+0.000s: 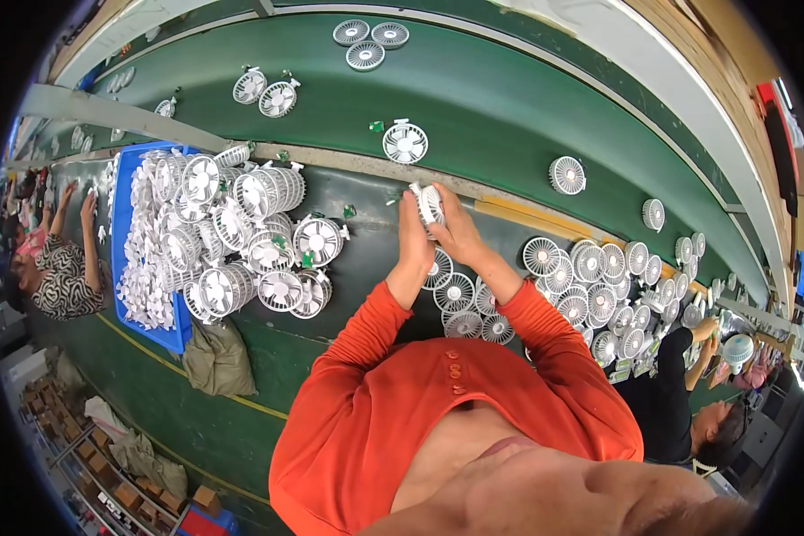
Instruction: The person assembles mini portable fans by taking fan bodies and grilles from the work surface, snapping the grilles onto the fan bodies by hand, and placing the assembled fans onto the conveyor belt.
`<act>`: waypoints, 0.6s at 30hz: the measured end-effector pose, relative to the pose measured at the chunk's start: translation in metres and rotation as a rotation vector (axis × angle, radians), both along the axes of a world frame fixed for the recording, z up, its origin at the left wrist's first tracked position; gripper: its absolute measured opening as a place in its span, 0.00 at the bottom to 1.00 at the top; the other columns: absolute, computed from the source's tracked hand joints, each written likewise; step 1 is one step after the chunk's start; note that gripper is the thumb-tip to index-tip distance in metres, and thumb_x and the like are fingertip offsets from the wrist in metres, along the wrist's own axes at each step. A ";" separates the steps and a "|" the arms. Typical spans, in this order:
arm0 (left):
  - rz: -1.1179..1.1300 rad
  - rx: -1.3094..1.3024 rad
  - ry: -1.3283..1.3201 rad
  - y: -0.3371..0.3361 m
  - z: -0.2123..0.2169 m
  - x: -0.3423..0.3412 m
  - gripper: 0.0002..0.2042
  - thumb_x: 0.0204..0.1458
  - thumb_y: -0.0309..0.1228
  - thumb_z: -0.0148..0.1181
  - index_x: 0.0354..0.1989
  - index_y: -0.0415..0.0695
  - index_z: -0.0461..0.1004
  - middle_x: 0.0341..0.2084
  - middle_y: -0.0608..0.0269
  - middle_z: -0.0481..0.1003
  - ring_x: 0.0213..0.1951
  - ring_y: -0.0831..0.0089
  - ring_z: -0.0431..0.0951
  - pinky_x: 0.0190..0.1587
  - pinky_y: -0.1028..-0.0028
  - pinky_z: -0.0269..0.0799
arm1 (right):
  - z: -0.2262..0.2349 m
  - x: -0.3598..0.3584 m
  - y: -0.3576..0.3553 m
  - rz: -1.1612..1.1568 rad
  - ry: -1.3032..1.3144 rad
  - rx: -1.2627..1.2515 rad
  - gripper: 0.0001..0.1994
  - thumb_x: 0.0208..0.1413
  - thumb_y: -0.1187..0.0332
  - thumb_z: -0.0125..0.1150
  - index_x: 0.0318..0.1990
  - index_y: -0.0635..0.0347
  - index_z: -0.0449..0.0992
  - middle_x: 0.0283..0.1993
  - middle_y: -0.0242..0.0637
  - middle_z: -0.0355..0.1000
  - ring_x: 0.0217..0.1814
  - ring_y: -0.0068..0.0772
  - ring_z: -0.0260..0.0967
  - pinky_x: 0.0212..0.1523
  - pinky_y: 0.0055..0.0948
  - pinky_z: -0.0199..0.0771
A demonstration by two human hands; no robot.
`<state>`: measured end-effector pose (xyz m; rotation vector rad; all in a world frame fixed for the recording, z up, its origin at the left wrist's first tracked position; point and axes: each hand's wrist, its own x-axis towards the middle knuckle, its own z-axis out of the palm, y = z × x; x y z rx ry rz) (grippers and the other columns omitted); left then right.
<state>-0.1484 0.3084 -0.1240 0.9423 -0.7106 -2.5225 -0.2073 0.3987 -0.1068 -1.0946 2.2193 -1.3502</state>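
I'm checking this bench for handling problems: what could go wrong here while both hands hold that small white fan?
1. The white fan is pinched between the left hand and right hand above the bench edge; a slip might drop it.
2. The heap of fan cages overflows the blue tray; a nudge might topple some.

Fans on green belt (473, 80): nine, among them a cluster of three (364, 43). Blue tray (121, 205): one. Hands: left hand (414, 234), right hand (456, 228), together gripping one fan (429, 204). Piled fans: too many to count.
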 end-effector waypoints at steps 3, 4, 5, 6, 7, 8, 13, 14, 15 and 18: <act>0.073 -0.651 -0.205 0.020 0.033 -0.006 0.20 0.63 0.43 0.38 0.53 0.38 0.62 0.40 0.61 0.70 0.43 0.72 0.69 0.48 0.72 0.64 | -0.004 0.009 0.001 -0.094 -0.259 -0.074 0.30 0.59 0.54 0.44 0.63 0.66 0.50 0.61 0.59 0.56 0.63 0.56 0.56 0.61 0.39 0.56; 0.070 -0.654 -0.206 0.019 0.033 -0.003 0.20 0.63 0.43 0.38 0.53 0.38 0.62 0.40 0.61 0.70 0.43 0.72 0.69 0.48 0.72 0.64 | 0.001 0.011 -0.001 -0.096 -0.348 -0.113 0.30 0.61 0.53 0.42 0.63 0.66 0.50 0.61 0.59 0.57 0.63 0.55 0.57 0.60 0.38 0.57; 0.031 -0.766 -0.159 0.016 0.030 0.000 0.20 0.63 0.42 0.38 0.52 0.38 0.62 0.40 0.60 0.70 0.43 0.72 0.69 0.48 0.72 0.64 | 0.005 0.012 -0.003 -0.099 -0.437 -0.152 0.29 0.62 0.53 0.39 0.63 0.67 0.50 0.61 0.59 0.57 0.62 0.54 0.58 0.59 0.37 0.58; -0.008 -0.877 -0.110 0.014 0.027 0.001 0.19 0.63 0.40 0.39 0.52 0.37 0.62 0.41 0.59 0.69 0.43 0.72 0.68 0.48 0.72 0.63 | 0.010 0.012 -0.007 -0.128 -0.496 -0.147 0.29 0.63 0.52 0.38 0.61 0.67 0.53 0.60 0.56 0.59 0.62 0.49 0.59 0.59 0.35 0.58; -0.027 -0.862 -0.089 0.012 0.025 -0.001 0.17 0.62 0.37 0.40 0.51 0.36 0.62 0.40 0.57 0.70 0.43 0.72 0.68 0.47 0.71 0.63 | 0.008 0.010 -0.008 -0.127 -0.492 -0.150 0.29 0.63 0.52 0.38 0.61 0.67 0.53 0.60 0.56 0.59 0.62 0.49 0.59 0.59 0.35 0.58; -0.023 -0.914 -0.096 0.013 0.023 -0.006 0.17 0.62 0.38 0.40 0.51 0.36 0.63 0.39 0.57 0.70 0.43 0.72 0.68 0.47 0.71 0.63 | 0.004 0.008 -0.010 -0.153 -0.510 -0.217 0.29 0.63 0.51 0.37 0.61 0.67 0.54 0.59 0.54 0.60 0.61 0.46 0.60 0.59 0.34 0.58; -0.243 -1.134 -0.042 -0.008 -0.003 -0.045 0.20 0.59 0.40 0.45 0.51 0.34 0.63 0.44 0.43 0.68 0.52 0.48 0.63 0.55 0.59 0.56 | -0.011 -0.047 0.000 -0.296 -0.561 -0.154 0.26 0.63 0.53 0.41 0.58 0.67 0.62 0.58 0.45 0.63 0.59 0.35 0.60 0.61 0.30 0.56; -0.189 -1.275 -0.130 -0.017 -0.010 -0.047 0.20 0.58 0.39 0.47 0.51 0.35 0.63 0.45 0.43 0.67 0.52 0.49 0.63 0.56 0.59 0.55 | -0.002 -0.060 0.001 -0.339 -0.481 -0.111 0.26 0.62 0.53 0.45 0.58 0.67 0.62 0.57 0.45 0.63 0.59 0.36 0.61 0.60 0.30 0.57; -0.128 -1.415 -0.227 -0.028 -0.014 -0.050 0.19 0.57 0.37 0.49 0.51 0.36 0.64 0.47 0.44 0.67 0.53 0.49 0.63 0.56 0.59 0.55 | 0.009 -0.076 0.003 -0.377 -0.399 -0.070 0.26 0.60 0.54 0.49 0.57 0.67 0.63 0.57 0.45 0.64 0.58 0.36 0.61 0.59 0.31 0.59; -0.039 -1.580 -0.259 -0.065 -0.020 -0.074 0.21 0.50 0.31 0.57 0.52 0.37 0.65 0.50 0.44 0.64 0.54 0.49 0.63 0.57 0.57 0.55 | -0.041 -0.170 0.058 -0.496 0.151 0.193 0.30 0.49 0.54 0.63 0.55 0.66 0.66 0.55 0.56 0.64 0.57 0.52 0.63 0.57 0.41 0.62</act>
